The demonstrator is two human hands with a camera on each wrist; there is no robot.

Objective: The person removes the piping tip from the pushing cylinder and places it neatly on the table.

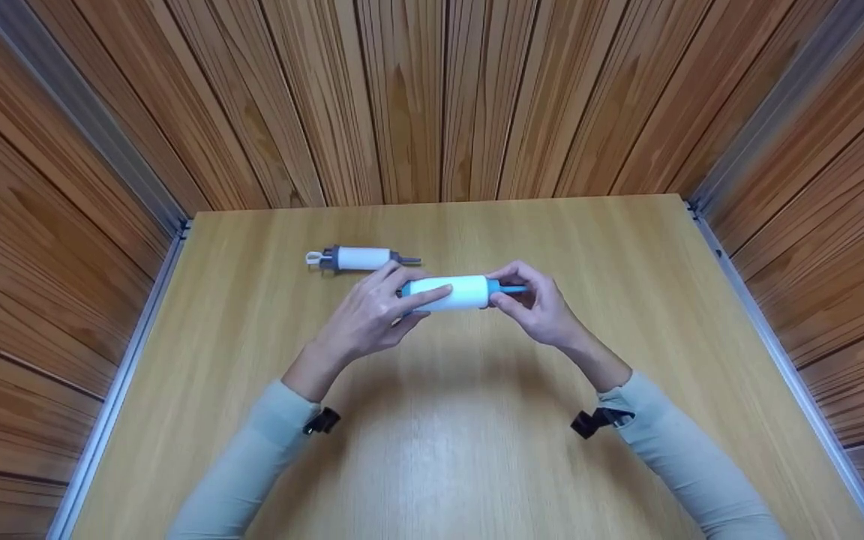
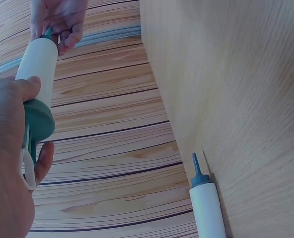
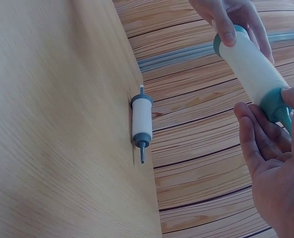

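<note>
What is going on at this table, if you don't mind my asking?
A person is holding a white tube with blue-green ends up off the table. The left hand grips one end, while the right hand holds the other, around its nozzle. A similar white tube with dark ends lies on the table beyond the hands, untouched.

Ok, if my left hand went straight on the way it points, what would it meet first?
Past the white tube your left hand holds, probably your right hand, by the blue nozzle; depth is unclear.
</note>
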